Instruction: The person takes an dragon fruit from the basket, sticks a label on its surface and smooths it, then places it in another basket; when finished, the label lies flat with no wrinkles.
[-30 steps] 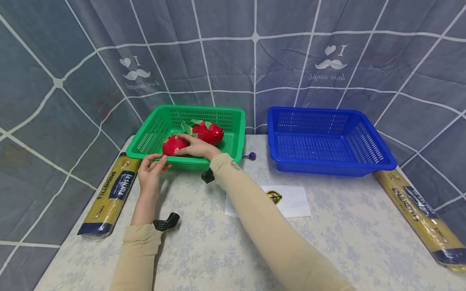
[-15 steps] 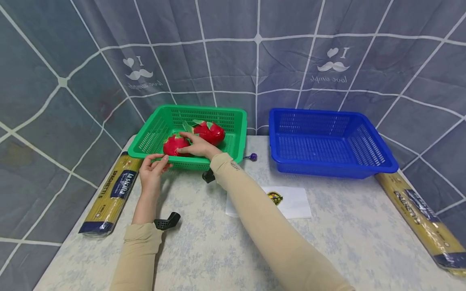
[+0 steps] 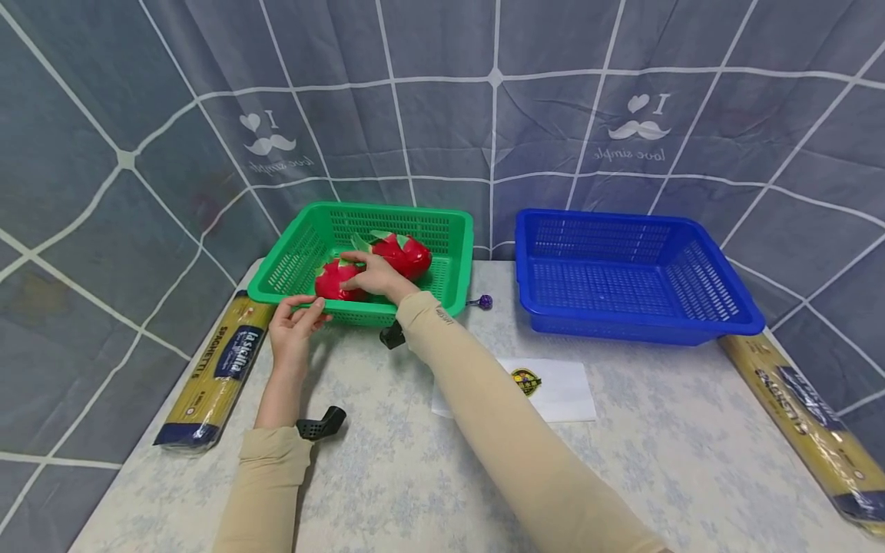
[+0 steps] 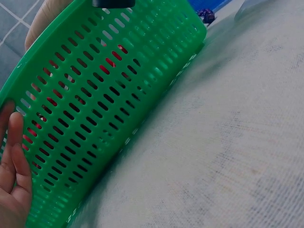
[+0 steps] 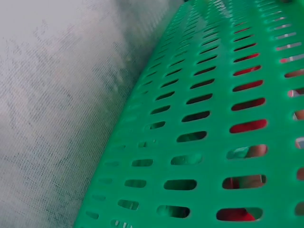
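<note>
And across the pale patterned table (image 3: 387, 476) the whole head view has slid slightly right and down from half a second ago, while the layout of things on it holds. Big blue basket (image 3: 636, 326) on the right, long side running left to right, same spot on the table. Green basket (image 3: 290, 261) on the left, lying lengthwise too, and it hasn't shifted beside its neighbour. Out at the edges, two spaghetti packs, the left pack (image 3: 217, 369) and the right pack (image 3: 802, 430), both angled inward at their far ends. White sheet (image 3: 563, 392) near the middle, partly under the right sleeve.

Inside the green basket, the rear dragon fruit (image 3: 411, 257) lies along a left-to-right slant, leafy end up and left, rounded end right. Just in front and left, the front dragon fruit (image 3: 333, 280), near the front wall; its long axis I can't tell under the hand.

Here's the right hand (image 3: 376, 275), spread wide and grasping that front fruit, thumb nearer, fingers beyond, much as before. Left hand (image 3: 293, 326) keeps its pinch on the basket's front rim. Smallest of all, a purple lollipop (image 3: 485, 302) between the baskets.
</note>
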`<act>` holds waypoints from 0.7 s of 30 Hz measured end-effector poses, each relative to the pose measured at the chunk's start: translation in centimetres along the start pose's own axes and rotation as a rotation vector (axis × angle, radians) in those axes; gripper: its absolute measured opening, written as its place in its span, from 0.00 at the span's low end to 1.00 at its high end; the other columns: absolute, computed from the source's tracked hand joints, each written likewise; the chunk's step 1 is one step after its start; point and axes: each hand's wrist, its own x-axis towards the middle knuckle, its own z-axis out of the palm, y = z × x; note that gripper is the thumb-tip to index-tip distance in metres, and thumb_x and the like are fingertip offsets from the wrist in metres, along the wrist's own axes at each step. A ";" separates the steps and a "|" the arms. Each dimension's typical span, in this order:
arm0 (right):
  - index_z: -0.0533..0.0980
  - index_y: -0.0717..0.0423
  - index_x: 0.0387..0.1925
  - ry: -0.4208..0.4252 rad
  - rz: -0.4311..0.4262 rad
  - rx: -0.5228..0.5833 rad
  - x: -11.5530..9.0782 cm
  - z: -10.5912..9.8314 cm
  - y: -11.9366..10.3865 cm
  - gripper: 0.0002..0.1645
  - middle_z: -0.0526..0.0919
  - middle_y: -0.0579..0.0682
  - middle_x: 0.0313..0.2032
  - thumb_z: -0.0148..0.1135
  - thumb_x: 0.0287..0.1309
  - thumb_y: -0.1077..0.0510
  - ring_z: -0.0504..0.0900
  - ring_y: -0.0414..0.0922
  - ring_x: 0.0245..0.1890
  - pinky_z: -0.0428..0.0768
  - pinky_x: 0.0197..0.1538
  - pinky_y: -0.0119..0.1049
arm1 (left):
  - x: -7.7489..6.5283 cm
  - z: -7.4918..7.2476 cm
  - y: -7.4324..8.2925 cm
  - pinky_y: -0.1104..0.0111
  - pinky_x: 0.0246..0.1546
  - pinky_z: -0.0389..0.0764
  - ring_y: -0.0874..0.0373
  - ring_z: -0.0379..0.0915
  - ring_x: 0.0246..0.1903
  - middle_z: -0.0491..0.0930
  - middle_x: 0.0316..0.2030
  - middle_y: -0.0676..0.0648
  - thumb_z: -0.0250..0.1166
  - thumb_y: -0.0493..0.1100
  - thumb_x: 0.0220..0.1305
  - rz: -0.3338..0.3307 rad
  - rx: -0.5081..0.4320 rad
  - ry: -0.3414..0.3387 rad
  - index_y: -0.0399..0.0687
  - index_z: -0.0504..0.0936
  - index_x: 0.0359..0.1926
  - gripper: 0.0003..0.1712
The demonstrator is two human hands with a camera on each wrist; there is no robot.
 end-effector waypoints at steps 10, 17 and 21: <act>0.81 0.54 0.47 0.185 -0.020 0.135 -0.3 -0.3 -0.3 0.14 0.78 0.48 0.48 0.60 0.60 0.63 0.74 0.44 0.49 0.76 0.44 0.33 | 0.1 -0.1 0.3 0.67 0.33 0.78 0.59 0.78 0.23 0.81 0.23 0.52 0.65 0.34 0.60 0.002 -0.004 -0.022 0.42 0.76 0.38 0.07; 0.80 0.56 0.47 0.260 -0.060 0.135 -0.4 -0.4 -0.3 0.12 0.80 0.50 0.46 0.57 0.63 0.62 0.76 0.44 0.48 0.77 0.45 0.34 | 0.3 -0.1 0.1 0.68 0.32 0.78 0.58 0.78 0.23 0.81 0.24 0.51 0.65 0.33 0.59 0.001 -0.003 -0.015 0.44 0.77 0.37 0.07; 0.80 0.55 0.47 0.304 -0.093 0.183 -0.7 -0.7 -0.2 0.12 0.80 0.49 0.46 0.58 0.63 0.61 0.76 0.43 0.47 0.77 0.47 0.34 | 0.1 -0.2 0.0 0.68 0.32 0.78 0.59 0.79 0.22 0.81 0.24 0.51 0.65 0.33 0.59 0.001 0.004 -0.007 0.44 0.77 0.36 0.06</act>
